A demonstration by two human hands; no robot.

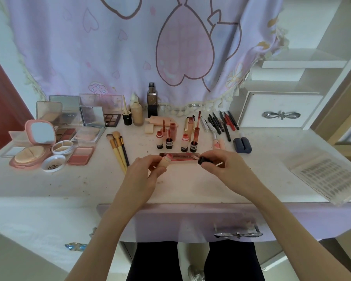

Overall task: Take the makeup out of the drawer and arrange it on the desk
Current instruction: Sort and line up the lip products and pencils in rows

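We judge arranging underway: our left hand [145, 169] pinches a clear rectangular pink lip-gloss tube [179, 157], our right hand [221, 162] its black cap [201, 160]. Next: recap, place at twelve o'clock.

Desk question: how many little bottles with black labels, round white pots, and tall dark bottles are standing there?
Little bottles with black labels: 4
Round white pots: 2
Tall dark bottle: 1
Total: 7
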